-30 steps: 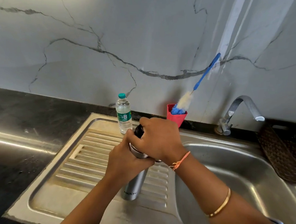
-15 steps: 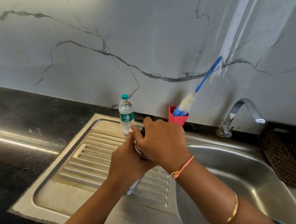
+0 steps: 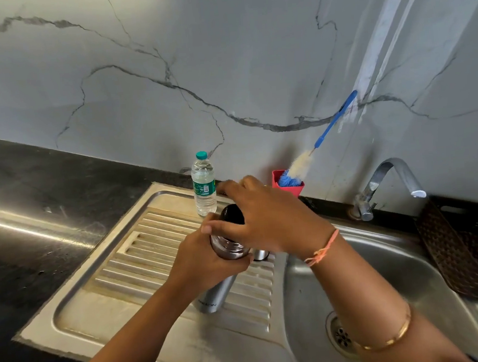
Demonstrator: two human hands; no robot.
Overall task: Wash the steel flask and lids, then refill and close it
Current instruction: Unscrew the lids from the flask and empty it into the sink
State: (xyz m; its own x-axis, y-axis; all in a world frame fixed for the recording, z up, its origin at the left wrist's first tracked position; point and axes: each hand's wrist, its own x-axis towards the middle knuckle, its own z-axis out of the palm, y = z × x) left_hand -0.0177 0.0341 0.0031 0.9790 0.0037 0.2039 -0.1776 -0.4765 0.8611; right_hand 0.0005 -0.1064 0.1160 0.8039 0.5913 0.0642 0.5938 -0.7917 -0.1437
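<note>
**Flask braced at the neck, black lid on, right grip poised over it**

Steel flask sits base-down on the drainboard, just left of the sink basin. Its long axis is tilted, with the base toward the person and the top leaning away and slightly right.

Left grip is wrapped round the upper body just under the shoulder, steadying it. Right grip is over the top, fingers spread and fairly straight, closed on nothing. Its thumb lies across the front beside the black lid; can't tell if it touches.

The lid sits right under the right palm, so that is the nearer hand. Likely next is a twist about the tilted axis to unscrew it.

Flask look: brushed steel, small dark lettering near the base, darker reflective band at the shoulder, glossy black lid.

A small steel piece peeks out beneath the right grip on the drainboard. It may be the outer cap; can't tell.
</note>
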